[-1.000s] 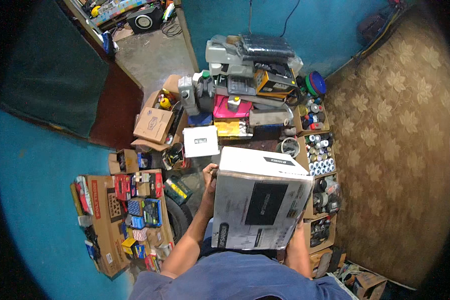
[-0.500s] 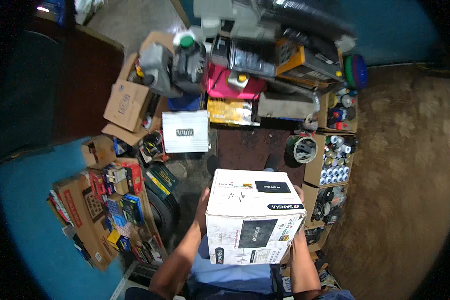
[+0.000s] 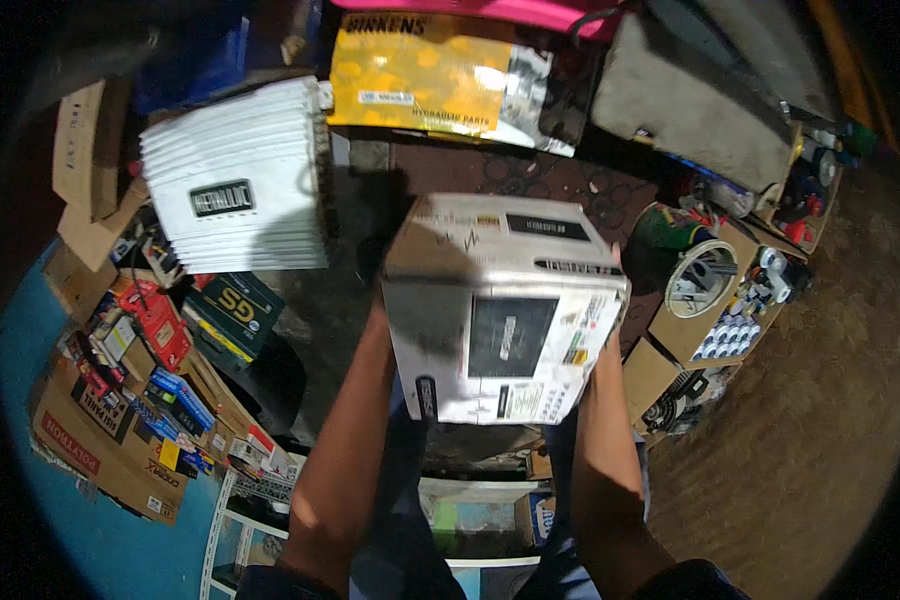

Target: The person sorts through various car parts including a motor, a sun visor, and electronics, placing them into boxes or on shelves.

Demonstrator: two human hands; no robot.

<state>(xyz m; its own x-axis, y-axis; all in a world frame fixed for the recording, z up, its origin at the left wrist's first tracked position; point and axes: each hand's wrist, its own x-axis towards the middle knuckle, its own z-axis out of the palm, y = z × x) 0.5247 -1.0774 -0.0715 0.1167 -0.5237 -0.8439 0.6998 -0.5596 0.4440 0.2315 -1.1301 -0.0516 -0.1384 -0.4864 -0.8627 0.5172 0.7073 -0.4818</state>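
A white printed cardboard box (image 3: pixel 500 330), scuffed at its edges, is in my two hands, held low over the floor between my legs. My left hand (image 3: pixel 378 312) grips its left side and my right hand (image 3: pixel 606 342) its right side; the box hides most of the fingers of each. Beyond it lies a dark red mat (image 3: pixel 510 180). A white ribbed metal unit (image 3: pixel 235 160) stands to the upper left of the box, and a yellow printed carton (image 3: pixel 425 75) stands past the mat.
On the left are a green battery-like box (image 3: pixel 230 315) and a cardboard pile (image 3: pixel 110 440) with small packages. On the right are a bucket (image 3: pixel 700 280) and cartons (image 3: pixel 675 340) of bottles and parts. A blue item (image 3: pixel 190 80), a pink case (image 3: pixel 480 15) and a grey slab (image 3: pixel 695 100) border the back.
I have bent down toward the floor with the box, so the clutter appears larger and nearer. The box has tipped and sits higher in view, with more of my forearms and legs showing.
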